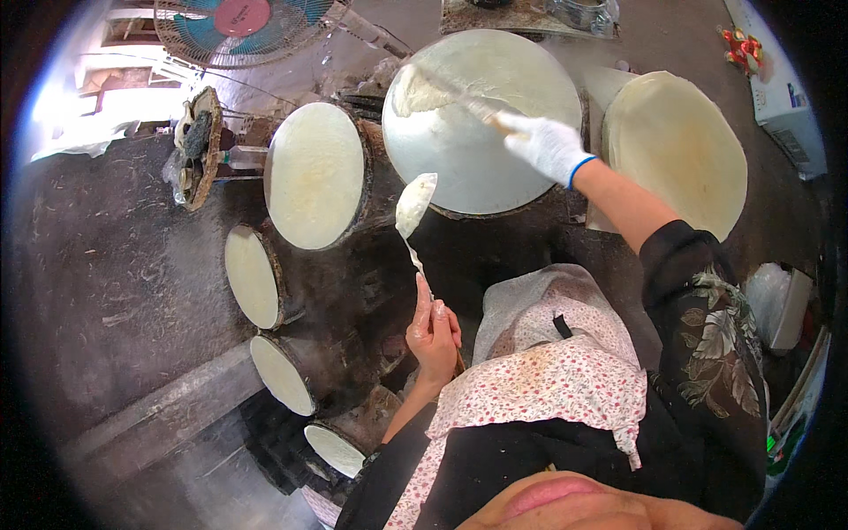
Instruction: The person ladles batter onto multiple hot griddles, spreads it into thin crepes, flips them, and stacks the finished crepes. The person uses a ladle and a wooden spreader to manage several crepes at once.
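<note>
Nearest me is my flowered apron (pixel 539 380). Along my left, four round, pale-topped pans (pixel 283 375) run from near to far. My bare left hand (pixel 435 343) grips a ladle (pixel 415 205) by its handle, index finger laid along it; white batter coats the raised bowl, short of the big round griddle (pixel 442 168). Over that griddle, my gloved right hand (pixel 549 148) grasps a wooden-handled spreader (pixel 484 110), its blurred end at a thick batter patch (pixel 415 93) on the far left. A large pale disc (pixel 680 159) stands right of the griddle; a fan (pixel 296 13) sits far left.
</note>
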`<state>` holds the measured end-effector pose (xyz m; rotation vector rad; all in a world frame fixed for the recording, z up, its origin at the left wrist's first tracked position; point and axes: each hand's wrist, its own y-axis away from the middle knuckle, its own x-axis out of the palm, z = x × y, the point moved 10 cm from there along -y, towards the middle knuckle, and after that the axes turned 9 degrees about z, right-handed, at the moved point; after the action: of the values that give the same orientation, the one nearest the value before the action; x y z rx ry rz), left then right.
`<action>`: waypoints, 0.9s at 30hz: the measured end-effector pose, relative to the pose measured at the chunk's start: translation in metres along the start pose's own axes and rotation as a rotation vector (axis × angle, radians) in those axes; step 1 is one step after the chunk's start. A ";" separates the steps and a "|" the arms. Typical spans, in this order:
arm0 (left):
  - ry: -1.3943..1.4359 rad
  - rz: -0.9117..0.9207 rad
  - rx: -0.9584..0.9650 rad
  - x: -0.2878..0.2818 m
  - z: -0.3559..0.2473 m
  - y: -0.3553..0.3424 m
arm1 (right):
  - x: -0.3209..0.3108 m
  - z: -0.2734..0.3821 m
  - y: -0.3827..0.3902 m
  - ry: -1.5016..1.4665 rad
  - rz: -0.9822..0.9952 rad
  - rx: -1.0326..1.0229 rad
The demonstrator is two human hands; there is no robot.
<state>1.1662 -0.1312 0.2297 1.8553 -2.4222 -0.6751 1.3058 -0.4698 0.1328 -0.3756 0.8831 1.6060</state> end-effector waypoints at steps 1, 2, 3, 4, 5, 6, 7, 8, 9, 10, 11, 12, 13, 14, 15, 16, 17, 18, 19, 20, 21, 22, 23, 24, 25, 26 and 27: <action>-0.023 -0.013 -0.021 -0.001 0.002 0.000 | 0.004 0.012 0.001 -0.069 0.040 -0.161; -0.008 0.000 -0.022 0.001 0.003 -0.001 | 0.018 0.005 -0.002 -0.201 0.184 -0.109; 0.003 -0.012 -0.017 0.001 0.003 -0.002 | 0.014 0.000 -0.002 -0.182 0.164 -0.062; 0.011 -0.023 0.027 0.000 -0.001 -0.001 | 0.011 -0.002 -0.004 -0.173 0.157 -0.028; 0.049 -0.037 -0.004 -0.001 0.002 -0.001 | 0.008 -0.002 -0.006 -0.174 0.174 0.003; 0.080 -0.041 -0.010 -0.001 0.003 -0.001 | -0.010 0.003 -0.007 -0.295 0.030 -0.046; 0.116 -0.029 -0.010 0.000 0.003 -0.002 | -0.038 0.002 -0.006 -0.234 -0.200 -0.006; 0.134 -0.036 -0.046 0.000 0.007 -0.002 | -0.031 -0.003 -0.007 -0.222 -0.116 0.098; 0.115 -0.050 -0.046 -0.001 0.006 -0.001 | -0.031 -0.011 -0.009 -0.221 -0.082 0.233; 0.092 -0.058 -0.061 -0.002 0.007 -0.001 | -0.026 0.011 -0.012 -0.108 -0.012 0.046; 0.071 -0.085 -0.079 -0.004 0.008 0.000 | -0.029 0.034 -0.012 -0.025 -0.021 -0.168; 0.055 -0.093 -0.076 -0.005 0.009 0.000 | -0.013 0.032 -0.010 -0.037 0.107 -0.175; 0.082 -0.081 -0.097 -0.004 0.012 -0.001 | 0.005 0.021 -0.011 -0.057 0.268 -0.084; 0.110 -0.091 -0.098 -0.004 0.014 -0.001 | 0.007 0.013 -0.010 -0.068 0.256 -0.058; 0.129 -0.097 -0.084 -0.005 0.014 -0.001 | 0.015 0.007 -0.007 -0.091 0.310 -0.053; 0.162 -0.105 -0.113 -0.005 0.019 -0.001 | 0.015 0.004 -0.011 -0.137 0.273 -0.061; 0.154 -0.112 -0.123 -0.005 0.021 -0.001 | 0.017 -0.006 -0.012 -0.191 0.266 -0.012; 0.149 -0.096 -0.116 -0.003 0.022 -0.002 | 0.003 -0.001 -0.018 -0.181 0.099 -0.087; 0.138 -0.098 -0.113 -0.003 0.023 -0.002 | -0.017 -0.006 -0.016 -0.159 -0.107 -0.060; 0.161 -0.086 -0.137 -0.001 0.026 -0.002 | -0.014 -0.021 -0.019 -0.078 -0.084 0.128; 0.178 -0.092 -0.163 -0.001 0.030 -0.002 | -0.003 -0.010 -0.024 -0.038 0.047 0.067; 0.199 -0.117 -0.170 -0.002 0.032 -0.001 | -0.001 0.002 -0.023 -0.003 0.113 -0.013; 0.198 -0.117 -0.192 -0.001 0.034 0.000 | 0.002 0.024 -0.023 0.007 0.160 -0.169; 0.204 -0.137 -0.204 -0.003 0.036 0.000 | 0.006 0.020 -0.017 -0.005 0.287 -0.090; 0.208 -0.160 -0.214 -0.006 0.038 0.001 | 0.005 0.023 -0.014 -0.030 0.304 -0.054; 0.159 -0.160 -0.205 -0.008 0.035 0.000 | -0.002 0.023 -0.011 -0.054 0.320 -0.029; 0.106 -0.162 -0.192 -0.010 0.031 -0.003 | -0.005 0.026 -0.008 -0.082 0.340 -0.011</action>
<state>1.1634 -0.1120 0.2027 1.9678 -2.0801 -0.7654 1.3200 -0.4544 0.1505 -0.1706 0.9107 1.9244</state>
